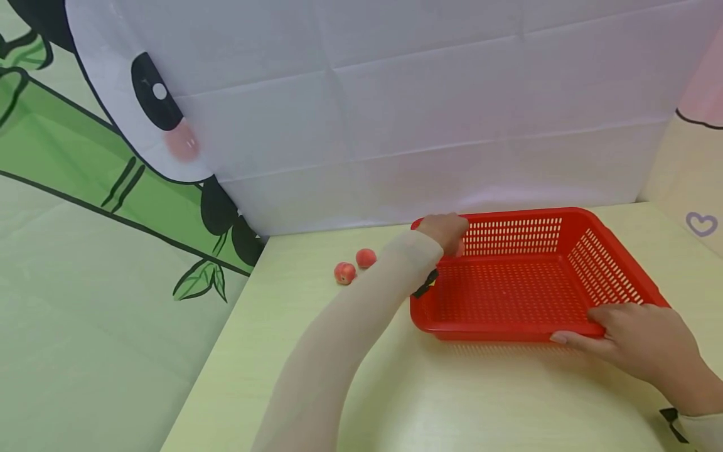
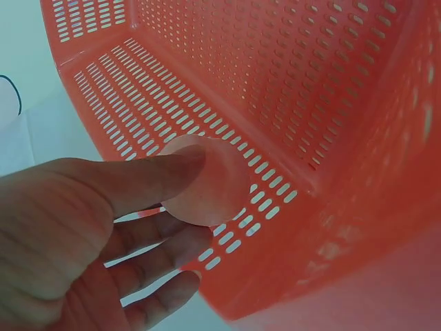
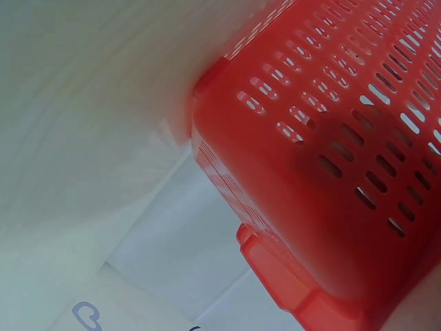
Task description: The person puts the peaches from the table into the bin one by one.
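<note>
Head view shows a red basket [image 1: 525, 282] with slotted walls standing on a pale yellow-green table [image 1: 452, 402], close to the white cloth [image 1: 423, 125] that hangs behind it. The left hand [image 1: 446, 231] is at the far left corner of the basket, over its rim, and the arm in a light sleeve [image 1: 350, 326] reaches there across the table. The left wrist view makes the grip clear: the thumb and fingers [image 2: 158, 179] pinch a small round pinkish fruit [image 2: 210, 183], and the fruit is inside the basket, against the slotted wall and just above the floor. I cannot tell if it already touches the bottom.

The right hand [image 1: 638, 339] holds the near right corner of the basket. Its thumb lies along the front rim and the palm is on the corner; the other fingers are under the edge and hidden, so how tightly they close I cannot tell. In the right wrist view only the outside of the basket [image 3: 331, 179] is visible, very near, and no fingers.

Two more small reddish fruits [image 1: 354, 266] lie on the table to the left of the basket, just beside each other and near the left arm. A panda and bamboo drawing [image 1: 141, 157] covers the left wall.
</note>
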### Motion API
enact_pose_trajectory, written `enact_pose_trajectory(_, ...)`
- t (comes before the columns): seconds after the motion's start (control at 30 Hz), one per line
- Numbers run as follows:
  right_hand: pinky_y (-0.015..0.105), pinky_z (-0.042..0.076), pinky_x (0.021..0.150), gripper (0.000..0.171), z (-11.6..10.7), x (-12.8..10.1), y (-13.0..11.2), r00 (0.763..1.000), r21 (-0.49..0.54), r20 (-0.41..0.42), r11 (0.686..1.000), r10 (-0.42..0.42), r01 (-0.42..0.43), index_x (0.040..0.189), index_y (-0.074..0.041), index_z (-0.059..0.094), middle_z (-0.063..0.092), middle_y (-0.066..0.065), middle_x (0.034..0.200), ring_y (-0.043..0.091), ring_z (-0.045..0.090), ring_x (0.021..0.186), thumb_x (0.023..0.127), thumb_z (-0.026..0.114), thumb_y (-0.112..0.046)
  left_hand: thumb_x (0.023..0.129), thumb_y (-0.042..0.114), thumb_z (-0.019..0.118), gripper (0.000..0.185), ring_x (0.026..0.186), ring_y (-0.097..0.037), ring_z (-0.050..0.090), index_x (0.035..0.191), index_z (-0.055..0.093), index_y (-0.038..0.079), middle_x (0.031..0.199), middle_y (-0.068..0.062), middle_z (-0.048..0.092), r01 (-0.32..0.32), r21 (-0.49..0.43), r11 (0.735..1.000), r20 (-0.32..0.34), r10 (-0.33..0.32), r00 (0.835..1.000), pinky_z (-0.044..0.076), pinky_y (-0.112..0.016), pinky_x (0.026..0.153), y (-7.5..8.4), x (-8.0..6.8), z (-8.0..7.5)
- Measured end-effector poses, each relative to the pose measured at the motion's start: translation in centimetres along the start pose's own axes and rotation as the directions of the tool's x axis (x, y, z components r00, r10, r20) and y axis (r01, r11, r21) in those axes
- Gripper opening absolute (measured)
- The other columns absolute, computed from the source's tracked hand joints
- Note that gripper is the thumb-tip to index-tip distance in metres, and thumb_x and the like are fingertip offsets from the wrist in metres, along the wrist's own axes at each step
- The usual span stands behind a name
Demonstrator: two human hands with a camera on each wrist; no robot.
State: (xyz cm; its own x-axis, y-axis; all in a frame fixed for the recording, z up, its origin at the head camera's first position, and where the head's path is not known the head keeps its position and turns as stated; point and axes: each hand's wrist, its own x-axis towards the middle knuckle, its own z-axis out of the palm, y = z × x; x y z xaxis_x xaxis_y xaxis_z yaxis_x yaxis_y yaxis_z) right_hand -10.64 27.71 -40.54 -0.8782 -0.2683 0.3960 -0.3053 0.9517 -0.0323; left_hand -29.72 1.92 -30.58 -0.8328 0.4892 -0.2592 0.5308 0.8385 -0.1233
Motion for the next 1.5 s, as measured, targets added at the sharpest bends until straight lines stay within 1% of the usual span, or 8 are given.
enact_pose_trajectory(0.3,0.028,0.024,0.053,0.067,0.0,0.0,-0.1,1.0,-0.004,0.026,1.0,0.006,-0.006,0.061,-0.025,0.037,0.029,-0.013,0.054,0.007,0.029,0.053,0.08,0.077,-0.075,0.105,0.022,0.068,0.01,0.075,-0.01,0.046,0.114,0.066,0.018,0.087,0.004,0.048,0.031,0.012,0.999,0.003,-0.031,1.0,0.038,-0.024,0.065,0.7,-0.2,0.3)
enact_pose_trajectory(0.47,0.028,0.023,0.053,0.066,-0.1,0.0,-0.2,1.0,0.006,0.01,1.0,0.002,-0.002,0.061,-0.025,0.036,0.028,-0.014,0.054,0.007,0.028,0.053,0.079,0.079,-0.073,0.102,0.028,0.074,0.022,0.086,-0.011,0.056,0.121,0.066,0.02,0.097,0.005,0.06,0.056,0.04,0.998,-0.009,-0.056,0.998,0.043,-0.024,0.069,0.9,-0.5,0.4)
enact_pose_trajectory(0.63,0.028,0.024,0.052,0.064,0.0,0.0,-0.2,1.0,0.007,0.013,1.0,-0.003,0.003,0.062,-0.026,0.038,0.028,-0.014,0.054,0.007,0.029,0.052,0.079,0.079,-0.072,0.102,0.028,0.074,0.027,0.091,-0.011,0.056,0.127,0.065,0.022,0.107,0.006,0.064,0.052,0.086,0.995,0.022,-0.054,0.998,0.046,-0.023,0.07,0.8,-0.2,0.8)
enact_pose_trajectory(0.97,0.028,0.024,0.051,0.064,0.0,0.0,-0.1,1.0,0.011,0.007,1.0,-0.002,0.002,0.062,-0.027,0.038,0.028,-0.015,0.053,0.005,0.028,0.051,0.079,0.079,-0.072,0.101,0.03,0.072,0.018,0.077,-0.009,0.053,0.116,0.067,0.021,0.092,0.006,0.058,0.052,0.142,0.988,0.046,-0.059,0.997,0.042,-0.024,0.064,1.2,0.6,1.2)
enact_pose_trajectory(1.03,0.028,0.024,0.051,0.063,0.0,0.0,0.0,1.0,0.013,0.004,1.0,-0.003,0.003,0.062,-0.027,0.038,0.028,-0.015,0.053,0.005,0.028,0.051,0.079,0.079,-0.072,0.098,0.031,0.077,0.022,0.08,-0.01,0.056,0.116,0.068,0.022,0.095,0.006,0.06,0.07,0.124,0.99,0.048,-0.077,0.996,0.045,-0.024,0.065,1.3,0.8,1.4)
enact_pose_trajectory(1.23,0.028,0.026,0.05,0.062,0.0,0.0,0.0,1.0,0.008,0.018,1.0,0.005,-0.005,0.063,-0.027,0.042,0.03,-0.015,0.053,0.007,0.031,0.051,0.079,0.078,-0.074,0.089,0.027,0.088,0.04,0.088,-0.016,0.068,0.122,0.067,0.024,0.106,0.003,0.068,0.153,-0.061,0.986,0.067,-0.149,0.987,0.056,-0.024,0.067,1.6,0.6,1.7)
enact_pose_trajectory(1.3,0.028,0.027,0.05,0.061,0.0,0.0,0.0,1.0,0.006,0.023,1.0,0.008,-0.009,0.063,-0.027,0.043,0.03,-0.014,0.053,0.007,0.031,0.051,0.079,0.078,-0.074,0.086,0.027,0.091,0.043,0.086,-0.016,0.068,0.121,0.068,0.025,0.105,0.003,0.069,0.158,-0.08,0.984,0.069,-0.153,0.986,0.056,-0.025,0.064,1.4,1.5,2.2)
enact_pose_trajectory(1.5,0.029,0.027,0.05,0.06,-0.1,0.0,0.0,0.998,0.005,0.058,1.0,0.023,-0.023,0.064,-0.026,0.046,0.033,-0.014,0.053,0.008,0.034,0.052,0.081,0.076,-0.075,0.084,0.037,0.092,0.049,0.085,-0.013,0.067,0.124,0.065,0.029,0.106,0.006,0.067,0.1,0.04,0.994,0.09,-0.104,0.991,0.053,-0.022,0.059,0.8,5.6,4.7)
